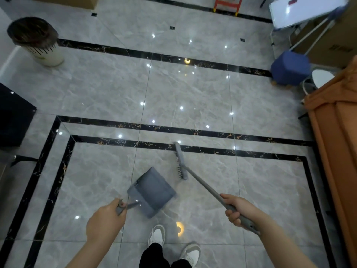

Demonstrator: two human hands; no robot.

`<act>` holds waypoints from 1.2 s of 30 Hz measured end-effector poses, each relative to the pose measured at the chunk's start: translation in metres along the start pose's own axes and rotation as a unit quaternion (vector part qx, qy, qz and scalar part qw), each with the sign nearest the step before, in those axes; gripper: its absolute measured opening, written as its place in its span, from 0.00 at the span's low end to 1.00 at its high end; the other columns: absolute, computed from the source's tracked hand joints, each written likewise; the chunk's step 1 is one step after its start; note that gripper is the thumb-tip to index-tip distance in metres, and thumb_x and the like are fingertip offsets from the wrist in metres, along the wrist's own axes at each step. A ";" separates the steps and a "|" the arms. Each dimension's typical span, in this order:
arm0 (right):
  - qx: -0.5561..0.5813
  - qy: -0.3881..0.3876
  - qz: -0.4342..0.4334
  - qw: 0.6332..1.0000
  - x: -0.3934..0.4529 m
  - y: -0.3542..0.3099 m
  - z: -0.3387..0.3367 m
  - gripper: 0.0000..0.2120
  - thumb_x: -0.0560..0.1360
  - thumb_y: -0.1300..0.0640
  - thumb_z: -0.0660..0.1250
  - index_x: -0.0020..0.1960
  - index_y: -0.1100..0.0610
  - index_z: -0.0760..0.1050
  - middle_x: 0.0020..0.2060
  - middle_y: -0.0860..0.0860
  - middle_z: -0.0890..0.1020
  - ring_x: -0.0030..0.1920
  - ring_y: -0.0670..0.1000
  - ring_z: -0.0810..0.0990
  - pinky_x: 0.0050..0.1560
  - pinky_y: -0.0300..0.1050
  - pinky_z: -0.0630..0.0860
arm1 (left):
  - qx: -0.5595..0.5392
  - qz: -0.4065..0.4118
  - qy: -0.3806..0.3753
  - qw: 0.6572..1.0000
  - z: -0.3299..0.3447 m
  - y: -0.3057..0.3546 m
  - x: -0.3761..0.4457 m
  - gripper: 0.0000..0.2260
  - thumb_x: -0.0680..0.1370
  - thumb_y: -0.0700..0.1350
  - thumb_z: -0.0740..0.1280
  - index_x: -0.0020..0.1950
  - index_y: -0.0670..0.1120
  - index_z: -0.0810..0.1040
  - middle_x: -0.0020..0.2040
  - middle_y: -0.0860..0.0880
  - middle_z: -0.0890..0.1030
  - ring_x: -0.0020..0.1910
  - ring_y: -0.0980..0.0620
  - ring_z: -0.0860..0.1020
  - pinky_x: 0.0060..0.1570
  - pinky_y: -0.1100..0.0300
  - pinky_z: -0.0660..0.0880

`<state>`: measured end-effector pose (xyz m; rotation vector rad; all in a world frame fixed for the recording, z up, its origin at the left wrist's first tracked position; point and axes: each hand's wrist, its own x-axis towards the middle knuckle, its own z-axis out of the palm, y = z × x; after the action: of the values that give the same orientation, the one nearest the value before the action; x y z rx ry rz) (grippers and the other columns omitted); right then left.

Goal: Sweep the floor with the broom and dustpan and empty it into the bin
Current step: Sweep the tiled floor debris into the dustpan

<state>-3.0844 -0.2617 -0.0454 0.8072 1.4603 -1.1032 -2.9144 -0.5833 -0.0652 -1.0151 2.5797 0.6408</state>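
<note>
My left hand [105, 222] grips the short handle of a grey-blue dustpan [152, 192], which hangs just above the floor in front of my feet, its mouth turned to the right. My right hand [238, 210] holds the grey broom by the upper end of its long handle. The broom head [180, 161] rests on the marble floor just beyond and right of the dustpan, bristles facing left. The bin [36, 40], white with a dark liner, stands far off at the upper left.
A black cabinet [13, 117] juts in at the left edge. Orange cloth [336, 144] covers furniture along the right. A blue stool [289, 67], a white board on legs [303, 10] and cardboard boxes sit at the upper right. My shoes [156, 235] are below the dustpan.
</note>
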 end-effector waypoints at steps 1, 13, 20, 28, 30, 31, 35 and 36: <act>0.003 0.014 -0.007 1.000 -0.003 -0.007 0.000 0.20 0.82 0.60 0.51 0.73 0.52 0.61 0.24 0.52 0.67 0.15 0.43 0.62 0.15 0.31 0.61 | -0.017 -0.016 0.002 1.000 -0.004 -0.001 0.000 0.09 0.77 0.51 0.62 0.45 0.49 0.79 0.28 0.49 0.77 0.29 0.47 0.75 0.27 0.61 0.67; 0.120 0.103 -0.036 0.987 0.019 -0.071 -0.026 0.19 0.81 0.61 0.50 0.71 0.55 0.64 0.27 0.52 0.62 0.12 0.44 0.61 0.14 0.28 0.61 | -0.051 -0.097 0.019 0.994 -0.037 0.023 0.055 0.10 0.77 0.53 0.60 0.44 0.50 0.78 0.34 0.46 0.78 0.33 0.45 0.75 0.30 0.59 0.69; 0.141 0.117 -0.031 0.983 0.058 -0.137 -0.067 0.20 0.81 0.62 0.49 0.72 0.59 0.62 0.28 0.52 0.62 0.11 0.44 0.61 0.14 0.28 0.60 | -0.029 -0.114 0.033 0.993 -0.043 0.070 0.105 0.10 0.78 0.51 0.60 0.49 0.48 0.79 0.30 0.49 0.76 0.30 0.48 0.74 0.28 0.60 0.68; 0.085 0.112 -0.022 0.990 0.097 -0.228 -0.110 0.12 0.81 0.62 0.49 0.60 0.55 0.66 0.30 0.53 0.63 0.11 0.44 0.62 0.13 0.31 0.61 | -0.012 -0.180 0.056 0.982 -0.046 0.098 0.155 0.11 0.77 0.52 0.60 0.49 0.48 0.79 0.30 0.48 0.77 0.29 0.47 0.75 0.30 0.58 0.72; 0.073 0.113 -0.018 0.991 0.106 -0.251 -0.109 0.12 0.80 0.62 0.50 0.60 0.54 0.67 0.30 0.53 0.63 0.11 0.44 0.62 0.13 0.31 0.62 | -0.003 -0.195 0.060 0.979 -0.051 0.099 0.168 0.11 0.77 0.52 0.60 0.49 0.48 0.79 0.30 0.48 0.77 0.30 0.46 0.75 0.29 0.58 0.71; 0.070 0.112 -0.018 0.991 0.109 -0.260 -0.108 0.12 0.81 0.62 0.50 0.60 0.54 0.67 0.30 0.53 0.63 0.11 0.44 0.62 0.13 0.31 0.62 | 0.003 -0.201 0.060 0.978 -0.054 0.098 0.172 0.11 0.77 0.52 0.60 0.50 0.49 0.79 0.31 0.47 0.78 0.30 0.46 0.75 0.29 0.58 0.70; 0.037 0.104 -0.020 0.994 0.119 -0.296 -0.093 0.12 0.81 0.62 0.50 0.61 0.55 0.67 0.29 0.53 0.62 0.12 0.44 0.62 0.12 0.31 0.61 | -0.009 -0.221 0.067 0.973 -0.068 0.096 0.187 0.11 0.77 0.50 0.61 0.51 0.47 0.79 0.31 0.46 0.77 0.31 0.45 0.74 0.28 0.59 0.67; 0.030 0.100 -0.021 0.994 0.124 -0.306 -0.088 0.12 0.81 0.62 0.50 0.61 0.54 0.67 0.29 0.53 0.62 0.12 0.44 0.62 0.13 0.31 0.61 | -0.015 -0.225 0.072 0.972 -0.071 0.094 0.191 0.10 0.77 0.50 0.61 0.50 0.47 0.79 0.30 0.46 0.76 0.31 0.45 0.74 0.28 0.59 0.67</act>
<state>-3.4189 -0.2930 -0.1058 0.9558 1.6240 -1.1285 -3.1228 -0.6663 -0.0575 -1.6416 2.3292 0.4995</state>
